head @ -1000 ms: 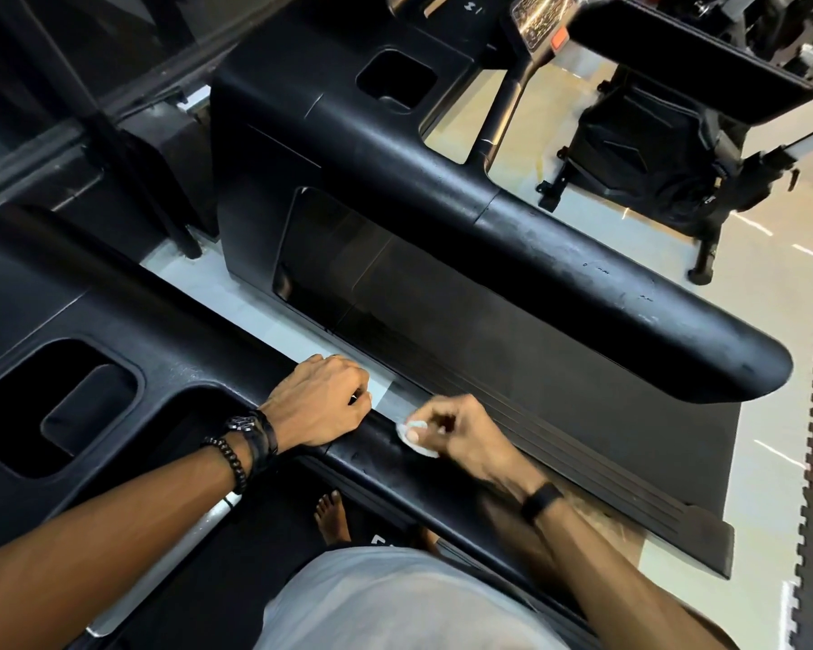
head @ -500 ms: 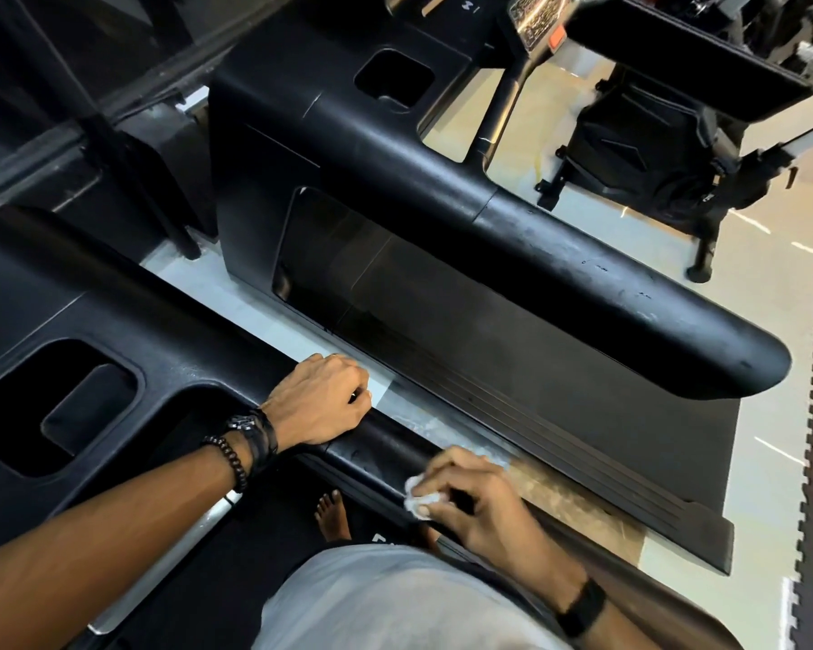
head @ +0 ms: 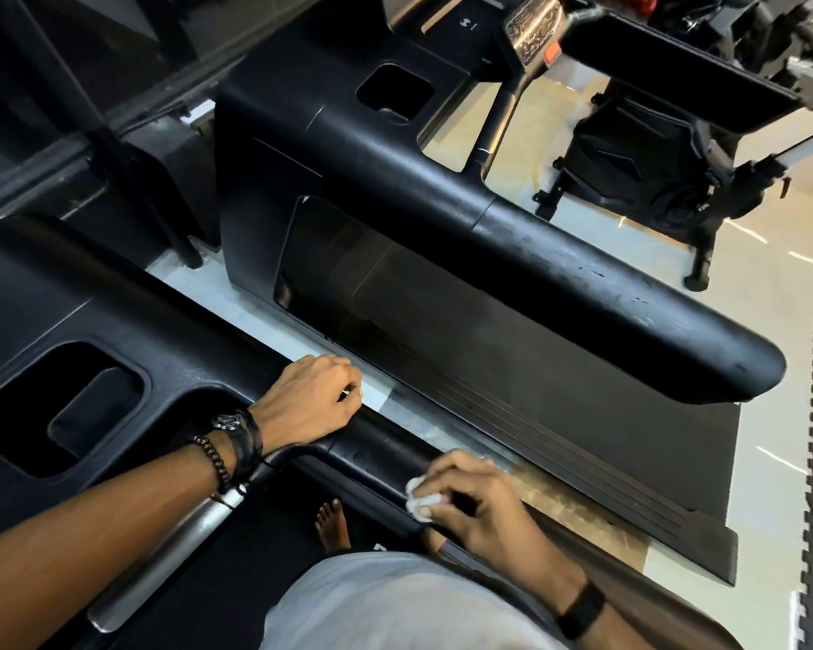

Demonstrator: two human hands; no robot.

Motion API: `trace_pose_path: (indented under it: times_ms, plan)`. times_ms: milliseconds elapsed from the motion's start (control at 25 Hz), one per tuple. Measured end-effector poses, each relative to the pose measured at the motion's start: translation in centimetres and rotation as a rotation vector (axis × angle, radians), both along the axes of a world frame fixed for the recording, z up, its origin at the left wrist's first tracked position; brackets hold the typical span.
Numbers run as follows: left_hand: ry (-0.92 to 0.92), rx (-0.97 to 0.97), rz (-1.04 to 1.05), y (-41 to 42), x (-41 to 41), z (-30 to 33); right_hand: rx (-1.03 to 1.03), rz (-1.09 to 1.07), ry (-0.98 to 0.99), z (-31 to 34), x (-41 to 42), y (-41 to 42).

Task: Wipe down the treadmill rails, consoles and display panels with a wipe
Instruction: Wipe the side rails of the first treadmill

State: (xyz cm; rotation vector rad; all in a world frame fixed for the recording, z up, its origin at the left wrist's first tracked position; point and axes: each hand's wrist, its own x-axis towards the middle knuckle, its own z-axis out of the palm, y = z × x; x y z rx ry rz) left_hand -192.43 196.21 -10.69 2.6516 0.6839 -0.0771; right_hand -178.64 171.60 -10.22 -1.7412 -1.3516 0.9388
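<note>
Lower centre of the frame: right hand (head: 470, 501) curled around a crumpled white wipe (head: 418, 499), pressing it against the black rail (head: 376, 445) of the near treadmill. Just up and left along the same rail, left hand (head: 308, 401) resting on top, fingers bent over the far edge and gripping it, wrist ringed by a dark watch (head: 230, 422) and a beaded bracelet (head: 214, 464). On the right wrist, a black band (head: 580, 609). At left, the near treadmill's console (head: 43, 283) with a deep recessed pocket (head: 57, 405). Below the rail, a bare foot (head: 332, 525) on the dark belt, and at bottom centre a stretch of grey clothing (head: 395, 602). Across the middle of the frame, a second treadmill (head: 583, 293) lying parallel, its long black side rail scuffed with pale marks, its deck dark beneath. Between the two machines, a strip of pale floor (head: 235, 312). Upper right, more black gym equipment (head: 639, 152) standing on the light floor.
</note>
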Motion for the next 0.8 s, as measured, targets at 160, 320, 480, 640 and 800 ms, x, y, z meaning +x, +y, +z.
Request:
trace_pose_path:
  times_ms: [160,320,480,640,800]
  plan:
    - [0.012,0.11,0.026,3.0,-1.6,0.4,0.004,-0.074,-0.045,-0.8,1.4,4.5]
    - [0.075,0.131,0.018,3.2,-2.2,-0.3,0.091,0.083,-0.113,-0.4,-3.1,8.2]
    - [0.019,0.12,0.061,2.6,-2.4,-0.3,0.042,0.044,-0.016,-0.2,-1.7,4.3]
    - [-0.005,0.126,0.046,2.6,-2.4,-0.5,0.061,0.003,-0.016,-0.5,-1.4,8.1]
    - [-0.043,0.127,0.04,2.5,-2.3,-0.7,0.067,0.07,-0.072,-0.8,-2.5,7.4]
